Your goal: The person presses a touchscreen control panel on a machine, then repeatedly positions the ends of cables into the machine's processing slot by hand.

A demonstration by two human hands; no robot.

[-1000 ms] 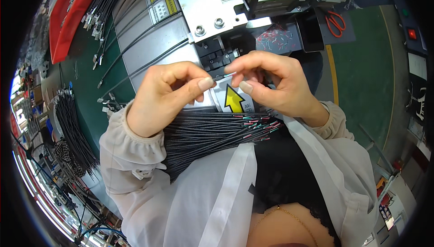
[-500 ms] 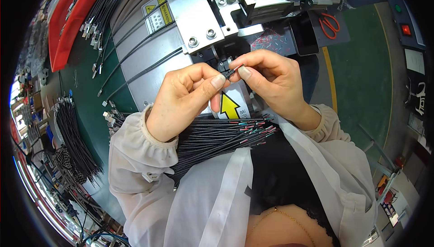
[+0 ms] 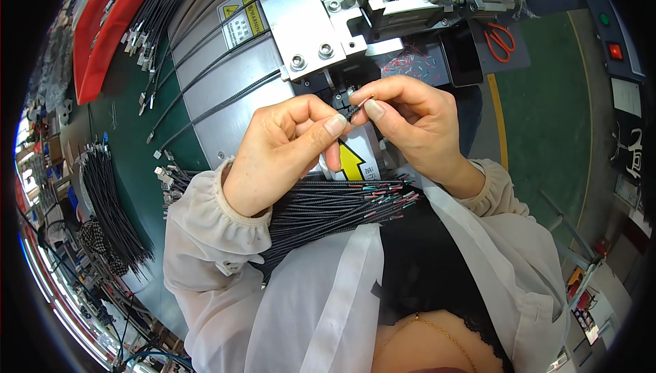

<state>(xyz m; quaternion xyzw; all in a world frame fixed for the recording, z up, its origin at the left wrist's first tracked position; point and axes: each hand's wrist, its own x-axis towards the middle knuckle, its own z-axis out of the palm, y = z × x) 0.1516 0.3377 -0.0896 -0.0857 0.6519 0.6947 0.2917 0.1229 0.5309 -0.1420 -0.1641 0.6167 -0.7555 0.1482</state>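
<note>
Between both hands, in front of the machine's metal head, is the end of a black braided cable [image 3: 352, 113] with thin red and white wires. My left hand [image 3: 277, 151] pinches the braided part between thumb and forefinger. At the wire tips, the thumb and forefinger of my right hand [image 3: 418, 121] are closed; the fingertips partly hide the wires. Below my hands, a thick bundle of black braided cables [image 3: 318, 205] lies across my lap, its red, green and white wire ends pointing right.
A bolted metal plate [image 3: 294, 24] of the machine rises just beyond my hands. Cut wire scraps [image 3: 413, 65] lie to its right, near a dark rectangular tray [image 3: 460, 55] and red-handled scissors [image 3: 499, 42]. More cables [image 3: 113, 195] and a red bin [image 3: 102, 52] are at left.
The view has shifted slightly, so the machine sits a little further right. Both hands keep their pinch on the cable end, with only a tiny shift of the fingers.
</note>
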